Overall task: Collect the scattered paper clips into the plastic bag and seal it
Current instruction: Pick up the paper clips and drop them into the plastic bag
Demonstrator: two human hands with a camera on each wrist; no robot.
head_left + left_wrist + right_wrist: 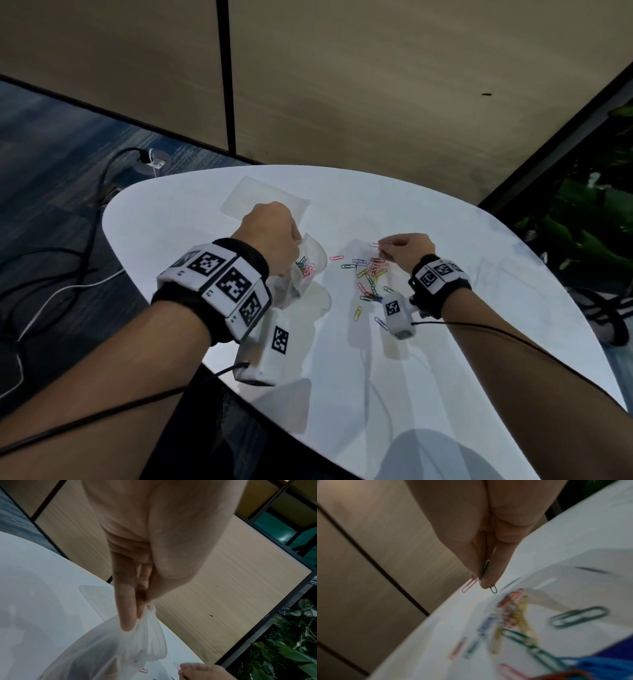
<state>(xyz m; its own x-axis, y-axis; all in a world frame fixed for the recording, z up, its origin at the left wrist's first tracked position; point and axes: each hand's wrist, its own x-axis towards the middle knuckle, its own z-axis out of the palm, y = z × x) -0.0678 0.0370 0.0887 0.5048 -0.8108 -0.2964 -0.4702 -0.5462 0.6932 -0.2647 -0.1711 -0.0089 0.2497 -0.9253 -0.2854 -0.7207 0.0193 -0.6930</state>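
My left hand [270,236] pinches the rim of a clear plastic bag [308,263] and holds its mouth up above the white table [445,342]; in the left wrist view the left hand [137,601] grips the bag [120,649] between thumb and fingers. Several coloured clips lie inside the bag. My right hand [387,248] pinches a few paper clips [481,580], pink and dark green, just above the table. A loose pile of coloured paper clips [370,277] lies scattered between both hands, seen blurred as the pile [513,622] in the right wrist view.
A second flat clear bag [263,198] lies on the table behind my left hand. The rounded table edge runs close on the left, with cables [68,274] on the floor below. A partition wall [342,85] stands behind; plants [589,222] at right.
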